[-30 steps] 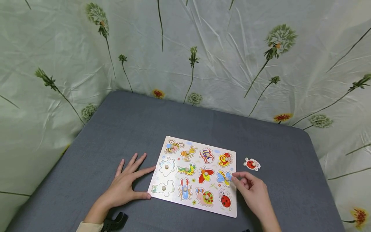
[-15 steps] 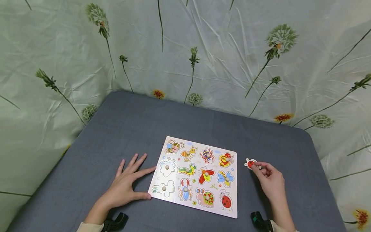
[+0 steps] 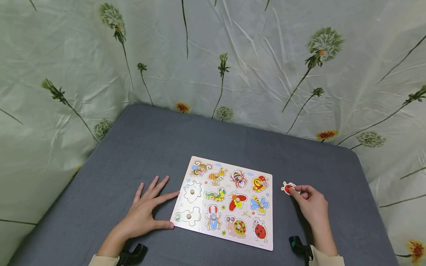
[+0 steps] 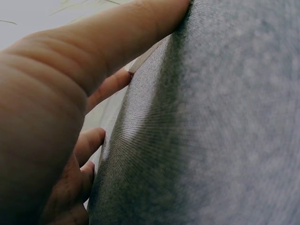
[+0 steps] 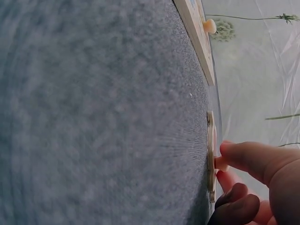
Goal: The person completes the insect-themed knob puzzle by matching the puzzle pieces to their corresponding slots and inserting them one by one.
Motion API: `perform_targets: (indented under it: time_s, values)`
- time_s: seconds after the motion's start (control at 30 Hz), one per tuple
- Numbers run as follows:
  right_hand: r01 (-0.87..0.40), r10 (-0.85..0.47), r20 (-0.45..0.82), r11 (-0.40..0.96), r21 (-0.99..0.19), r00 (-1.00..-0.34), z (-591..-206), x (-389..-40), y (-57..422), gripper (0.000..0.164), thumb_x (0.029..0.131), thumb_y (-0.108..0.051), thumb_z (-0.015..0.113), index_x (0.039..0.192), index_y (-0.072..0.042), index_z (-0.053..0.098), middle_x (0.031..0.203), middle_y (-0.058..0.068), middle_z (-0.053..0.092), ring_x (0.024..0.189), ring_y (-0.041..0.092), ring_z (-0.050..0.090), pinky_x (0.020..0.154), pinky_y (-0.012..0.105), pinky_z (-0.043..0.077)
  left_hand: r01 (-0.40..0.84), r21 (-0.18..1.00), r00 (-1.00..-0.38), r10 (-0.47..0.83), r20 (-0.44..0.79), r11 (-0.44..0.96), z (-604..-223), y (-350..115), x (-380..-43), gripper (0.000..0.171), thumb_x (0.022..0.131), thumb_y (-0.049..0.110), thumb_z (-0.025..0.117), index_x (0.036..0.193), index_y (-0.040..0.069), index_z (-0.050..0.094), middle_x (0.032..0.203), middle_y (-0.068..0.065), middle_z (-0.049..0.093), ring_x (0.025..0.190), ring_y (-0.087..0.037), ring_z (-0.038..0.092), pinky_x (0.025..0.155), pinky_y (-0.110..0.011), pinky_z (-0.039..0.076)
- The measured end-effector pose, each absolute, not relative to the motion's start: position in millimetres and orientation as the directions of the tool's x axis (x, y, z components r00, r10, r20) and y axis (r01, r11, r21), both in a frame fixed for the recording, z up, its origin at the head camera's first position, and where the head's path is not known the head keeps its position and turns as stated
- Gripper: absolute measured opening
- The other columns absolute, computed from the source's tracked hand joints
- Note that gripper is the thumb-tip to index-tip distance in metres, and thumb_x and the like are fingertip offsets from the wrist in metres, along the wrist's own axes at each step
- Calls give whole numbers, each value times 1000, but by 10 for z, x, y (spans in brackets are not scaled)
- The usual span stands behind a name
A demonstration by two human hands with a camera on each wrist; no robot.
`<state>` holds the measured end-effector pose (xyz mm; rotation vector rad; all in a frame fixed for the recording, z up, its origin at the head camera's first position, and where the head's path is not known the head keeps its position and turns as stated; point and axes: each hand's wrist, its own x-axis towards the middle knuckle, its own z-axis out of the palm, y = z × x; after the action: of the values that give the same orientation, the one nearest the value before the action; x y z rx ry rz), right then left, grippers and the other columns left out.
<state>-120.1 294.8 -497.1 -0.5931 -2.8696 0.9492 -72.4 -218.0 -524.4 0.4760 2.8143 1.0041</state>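
Observation:
In the head view, a wooden peg puzzle board (image 3: 270,207) with insect pictures lies on the grey surface. My left hand (image 3: 143,214) is spread flat beside it, thumb and index finger touching its left edge. Right of the board, my right hand (image 3: 313,207) pinches the small knob (image 5: 221,163) of a ladybug puzzle piece (image 3: 287,188) between thumb and finger. Part of the piece is hidden by the fingers. In the right wrist view the piece lies level, at or very near the surface. A printed ladybug (image 3: 260,231) without a knob shows at the board's lower right.
Several knobbed pieces sit in the board, among them a caterpillar (image 3: 215,194) and a beetle (image 3: 213,217). Two pale shapes on the left also have knobs. The grey padded surface (image 3: 206,136) meets a flower-patterned curtain (image 3: 259,62) at the back.
My right hand has gone from the dragonfly piece at the board's right edge over to the ladybug piece and taken its knob. The left hand has stayed in place.

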Motion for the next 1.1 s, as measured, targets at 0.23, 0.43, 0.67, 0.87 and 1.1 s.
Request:
perform_targets:
  time_s: [0.23,0.43,0.67,0.87,1.1]
  values:
    - [357,406,-43,743,-567,-913,-4967,-1228,2928,38,94,-36,80,101,1,78,69,0,62,62,14,48,59,31,35,257,633,-943,331,0,731,-5237,-2180,-721,92,69,71,89,152,45,59,180,-6,26,168,-44,12,127,-75,-3]
    - [327,382,-19,764,-556,-924,-4943,-1241,2915,33,92,-31,81,96,2,78,69,2,64,62,14,50,58,29,36,256,639,-944,330,2,726,-5223,-2173,-721,92,69,70,89,152,45,60,179,-6,27,167,-45,13,126,-75,-2]
    - [262,276,-55,805,-532,-960,-4876,-1197,3011,25,92,-26,79,97,-2,76,69,-2,58,61,9,48,60,26,36,257,634,-944,330,3,729,-5224,-2172,-716,92,68,69,90,152,44,60,179,-7,28,167,-45,13,127,-74,-3]
    - [95,107,-11,821,-563,-994,-4896,-1133,3133,15,89,-20,83,90,-6,76,65,-8,52,56,1,44,56,24,35,256,634,-944,329,3,730,-5228,-2176,-715,92,68,69,90,152,45,60,180,-6,27,167,-45,13,127,-75,-3]
    - [20,-18,-55,781,-624,-998,-4962,-1119,3219,15,92,-20,85,95,-7,77,65,-11,53,57,-1,46,55,21,38,259,634,-943,332,4,729,-5238,-2177,-712,92,69,71,89,152,45,59,180,-5,26,168,-44,12,127,-74,-3]
